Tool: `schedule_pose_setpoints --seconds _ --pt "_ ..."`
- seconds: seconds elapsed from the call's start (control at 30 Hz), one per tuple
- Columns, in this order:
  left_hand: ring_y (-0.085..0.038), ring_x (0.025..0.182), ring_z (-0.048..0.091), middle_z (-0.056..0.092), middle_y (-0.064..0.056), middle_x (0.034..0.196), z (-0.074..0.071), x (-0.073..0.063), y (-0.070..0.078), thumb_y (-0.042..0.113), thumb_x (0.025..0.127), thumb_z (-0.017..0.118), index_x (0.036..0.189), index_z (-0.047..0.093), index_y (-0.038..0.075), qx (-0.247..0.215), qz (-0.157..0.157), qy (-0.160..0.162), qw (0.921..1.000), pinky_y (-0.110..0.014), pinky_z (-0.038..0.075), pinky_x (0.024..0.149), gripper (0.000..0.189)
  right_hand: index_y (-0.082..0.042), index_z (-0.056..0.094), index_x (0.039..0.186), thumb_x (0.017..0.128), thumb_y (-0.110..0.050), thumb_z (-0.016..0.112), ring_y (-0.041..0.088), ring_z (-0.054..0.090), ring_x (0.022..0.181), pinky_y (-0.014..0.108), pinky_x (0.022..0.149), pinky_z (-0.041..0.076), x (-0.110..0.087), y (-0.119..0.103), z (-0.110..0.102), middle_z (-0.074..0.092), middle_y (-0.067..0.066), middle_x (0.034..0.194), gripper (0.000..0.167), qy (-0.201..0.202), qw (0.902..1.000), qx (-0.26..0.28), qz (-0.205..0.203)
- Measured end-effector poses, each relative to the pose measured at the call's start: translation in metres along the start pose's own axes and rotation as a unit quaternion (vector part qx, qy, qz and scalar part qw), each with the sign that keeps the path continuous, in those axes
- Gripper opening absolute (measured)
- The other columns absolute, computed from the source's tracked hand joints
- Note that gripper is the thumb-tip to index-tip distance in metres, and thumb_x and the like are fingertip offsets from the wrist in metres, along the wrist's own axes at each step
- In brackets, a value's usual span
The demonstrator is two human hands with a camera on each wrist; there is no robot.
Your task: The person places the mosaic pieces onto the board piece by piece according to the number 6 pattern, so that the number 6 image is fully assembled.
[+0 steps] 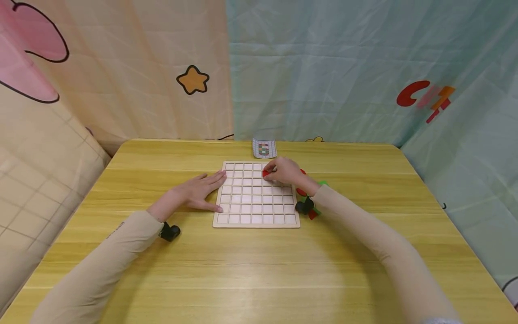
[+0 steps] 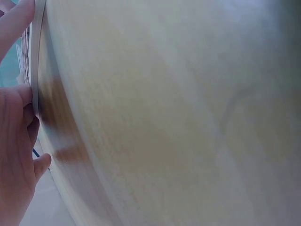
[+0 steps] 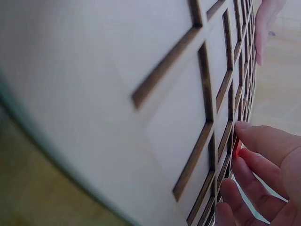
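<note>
A pale wooden grid board (image 1: 256, 220), divided into rows of square recesses, lies on the table. My left hand (image 1: 201, 191) rests with spread fingers along its left edge; in the left wrist view, fingers (image 2: 14, 28) touch the board's side. Toward the back of the grid, my right hand (image 1: 285, 172) pinches a small red piece (image 1: 265, 173) between thumb and fingers, right at one of the recesses. The right wrist view shows just a sliver of that red piece (image 3: 237, 147), the rest being hidden by the fingertips.
Red and green pieces (image 1: 312, 215) lie right of the board, partly hidden beneath the right wrist. Behind the board lies a small card (image 1: 264, 149) printed with a coloured grid pattern. Printed curtains (image 1: 336, 67) hang behind the wooden table (image 1: 259, 270).
</note>
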State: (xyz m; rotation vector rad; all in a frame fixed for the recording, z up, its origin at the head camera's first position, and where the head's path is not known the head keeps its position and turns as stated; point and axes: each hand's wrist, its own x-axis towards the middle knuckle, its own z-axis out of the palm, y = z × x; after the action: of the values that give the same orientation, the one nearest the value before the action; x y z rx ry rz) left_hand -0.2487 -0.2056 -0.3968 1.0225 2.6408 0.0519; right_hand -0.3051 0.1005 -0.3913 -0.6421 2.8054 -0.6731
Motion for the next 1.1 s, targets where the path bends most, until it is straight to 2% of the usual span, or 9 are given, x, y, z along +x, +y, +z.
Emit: schedule_pose_setpoints --seconds 0.23,0.33,0.63,0.87,1.1 --pt "-0.025 0.151 0.005 -0.001 -0.01 0.163 0.002 0.002 -0.002 0.072 0.083 0.052 0.155 0.005 0.007 0.006 -0.004 -0.004 1.0 -0.053 0.011 0.121 0.107 -0.014 0.072 0.114 0.086 -0.029 0.073 0.023 0.065 0.101 0.036 0.083 0.053 -0.002 0.002 -0.001 0.071 0.005 0.113 0.032 -0.003 0.9999 0.011 -0.005" --pt "-0.028 0.15 0.007 0.001 -0.013 0.163 0.001 0.002 -0.001 0.07 0.084 0.053 0.155 0.007 0.005 0.003 0.003 0.001 1.0 -0.055 0.011 0.12 0.107 -0.013 0.071 0.115 0.087 -0.027 0.072 0.023 0.066 0.1 0.038 0.085 0.053 -0.006 0.005 -0.004 0.07 0.005 0.114 0.032 -0.001 0.9998 0.022 -0.006" --pt "-0.029 0.15 0.009 0.003 -0.014 0.163 -0.002 0.0 0.001 0.068 0.085 0.055 0.154 0.009 0.004 0.0 0.002 -0.001 1.0 -0.055 0.011 0.12 0.105 -0.014 0.071 0.115 0.088 -0.024 0.071 0.019 0.061 0.082 0.031 0.07 0.049 -0.016 0.017 -0.015 0.07 0.005 0.108 0.03 0.04 0.9987 0.031 -0.01" --pt "-0.03 0.15 0.011 0.004 -0.015 0.162 -0.003 0.0 0.003 0.067 0.084 0.056 0.154 0.01 0.003 -0.006 0.003 0.002 1.0 -0.055 0.012 0.12 0.105 -0.014 0.07 0.115 0.087 -0.026 0.071 0.021 0.061 0.087 0.032 0.07 0.049 -0.027 0.038 -0.027 0.069 0.006 0.108 0.03 0.068 0.9971 0.035 -0.002" --pt "-0.03 0.15 0.011 0.003 -0.015 0.162 -0.001 0.0 0.002 0.067 0.085 0.055 0.154 0.01 0.003 -0.005 0.005 0.002 1.0 -0.056 0.012 0.119 0.105 -0.011 0.069 0.118 0.089 -0.024 0.07 0.024 0.063 0.093 0.037 0.072 0.053 -0.044 0.058 -0.039 0.069 0.009 0.112 0.032 0.073 0.9963 0.044 0.007"
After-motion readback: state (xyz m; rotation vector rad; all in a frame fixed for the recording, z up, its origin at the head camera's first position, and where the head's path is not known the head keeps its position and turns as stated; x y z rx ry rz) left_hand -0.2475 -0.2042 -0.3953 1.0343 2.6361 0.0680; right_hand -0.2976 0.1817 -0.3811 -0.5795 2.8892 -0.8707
